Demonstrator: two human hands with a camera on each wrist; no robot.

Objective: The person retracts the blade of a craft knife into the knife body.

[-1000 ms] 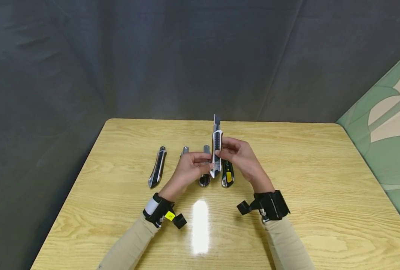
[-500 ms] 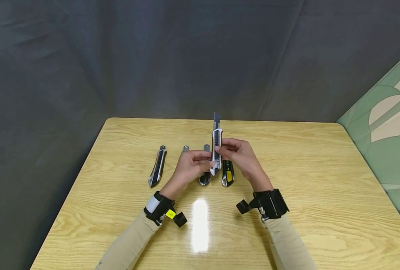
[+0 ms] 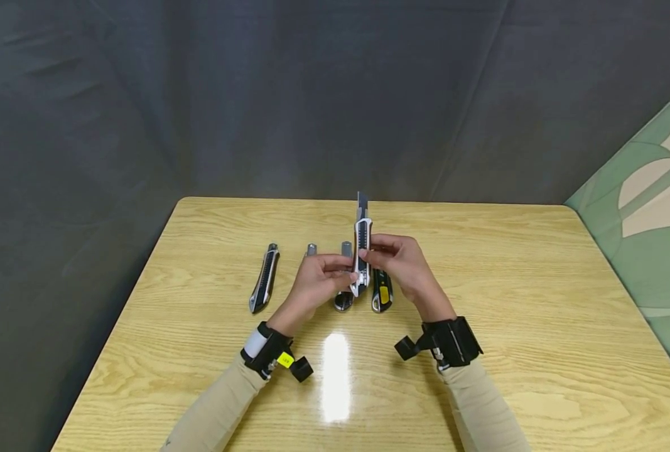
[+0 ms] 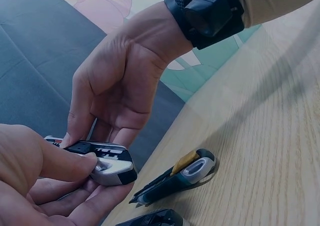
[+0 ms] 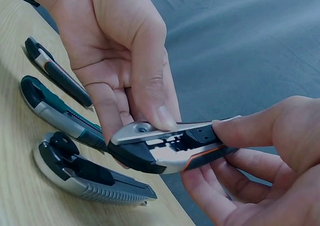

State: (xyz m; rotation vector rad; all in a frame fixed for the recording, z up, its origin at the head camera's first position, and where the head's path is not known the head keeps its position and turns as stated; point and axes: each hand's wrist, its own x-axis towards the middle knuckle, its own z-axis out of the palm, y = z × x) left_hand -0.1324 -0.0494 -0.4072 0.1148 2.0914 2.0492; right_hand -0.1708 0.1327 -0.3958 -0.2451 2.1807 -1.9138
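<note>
Both hands hold one utility knife (image 3: 362, 245) upright over the table, its blade standing out of the top end. It has a silver and black handle, and orange trim shows in the right wrist view. My left hand (image 3: 314, 279) pinches the lower end between thumb and fingers. Higher up, my right hand (image 3: 405, 263) grips the handle from the right side, with its thumb (image 5: 240, 131) on the black slider (image 5: 197, 137). Behind the hands, a knife with a yellow slider (image 3: 382, 292) and a grey-black knife (image 3: 343, 302) lie on the table, partly covered.
Farther left lies another silver and black utility knife (image 3: 264, 279). The tip of one more knife (image 3: 311, 249) shows behind the left hand. The wooden table (image 3: 538, 301) ends at a dark curtain (image 3: 323, 100); a green patterned cloth (image 3: 651, 220) borders it on the right.
The held knife and both hands have risen slightly, then sunk back by about as much. The grip and the blade's length look the same; the lying knives have stayed put.
</note>
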